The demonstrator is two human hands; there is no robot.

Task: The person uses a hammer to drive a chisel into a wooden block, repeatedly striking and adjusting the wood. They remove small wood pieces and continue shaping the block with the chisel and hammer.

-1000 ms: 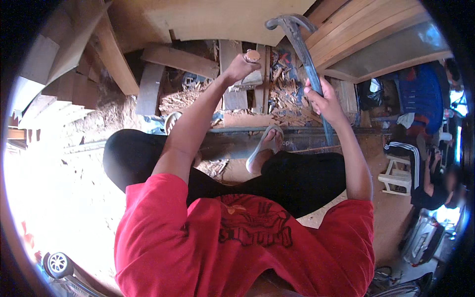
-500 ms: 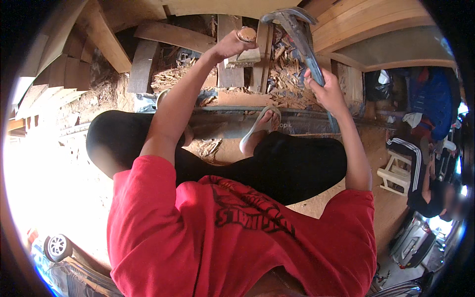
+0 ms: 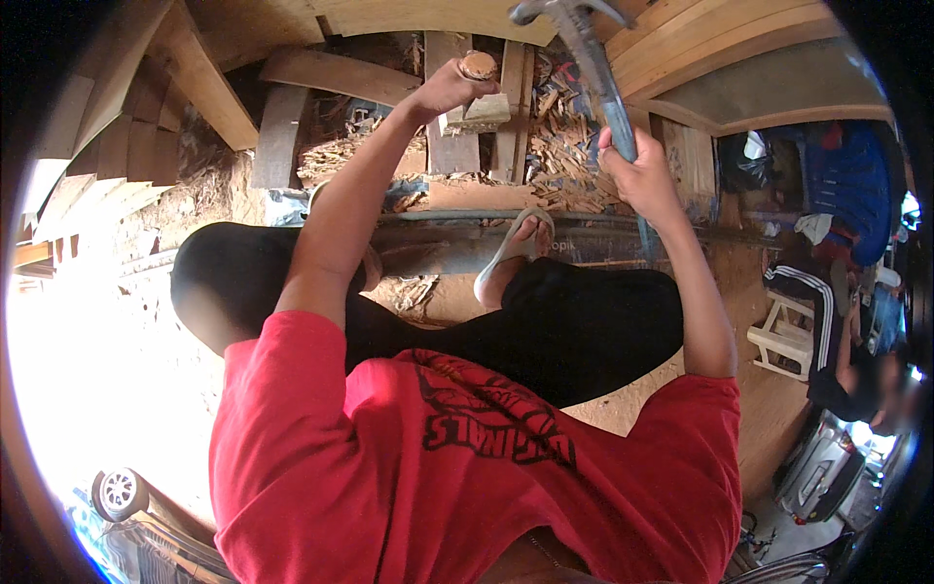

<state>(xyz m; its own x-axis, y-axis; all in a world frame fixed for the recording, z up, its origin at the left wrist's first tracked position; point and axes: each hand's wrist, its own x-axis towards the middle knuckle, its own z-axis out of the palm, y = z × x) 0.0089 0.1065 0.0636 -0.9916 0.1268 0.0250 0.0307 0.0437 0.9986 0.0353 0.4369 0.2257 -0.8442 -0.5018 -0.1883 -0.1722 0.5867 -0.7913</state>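
My left hand (image 3: pixel 446 93) is closed around an upright chisel (image 3: pixel 478 65). Its round wooden handle end faces up, and the hand hides most of the rest. Just below the fist is a small wood block (image 3: pixel 484 115), resting on a plank; whether the chisel's tip touches it I cannot tell. To the right, my right hand (image 3: pixel 639 175) grips a claw hammer (image 3: pixel 595 73) by its blue handle. The dark metal head is raised at the top edge of the view, partly cut off, apart from the chisel.
Wood chips (image 3: pixel 559 136) lie around the planks (image 3: pixel 277 136) in front of my sandalled feet. Wooden boards (image 3: pixel 720 44) rise at the far right. A pale stool (image 3: pixel 781 336), a blue chair (image 3: pixel 848 185) and a seated person (image 3: pixel 822 302) are on the right.
The hammer head has moved up toward the top edge, farther from me. My left hand has shifted slightly left and stays closed around the chisel.
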